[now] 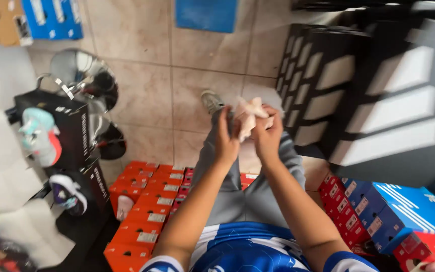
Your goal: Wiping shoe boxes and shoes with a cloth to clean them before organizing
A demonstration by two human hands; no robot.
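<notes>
Beige tiled floor (147, 95) below; left hand (226, 143) and right hand (268, 136) both clutch crumpled pale tissue paper (249, 116), which could tear or slip if the hands pull apart.

We are looking down into a shoe shop or its stockroom. Orange shoe boxes (144, 211) sit in stacked rows on the tiled floor (147, 100), each with a label on its end. To the right we see red boxes (341, 209) and blue boxes (404, 206), and behind them a tall stack of black boxes (318, 75) with pale labels. On the left, single trainers (41, 136) rest on black stands (74, 133), set out as if for display.
</notes>
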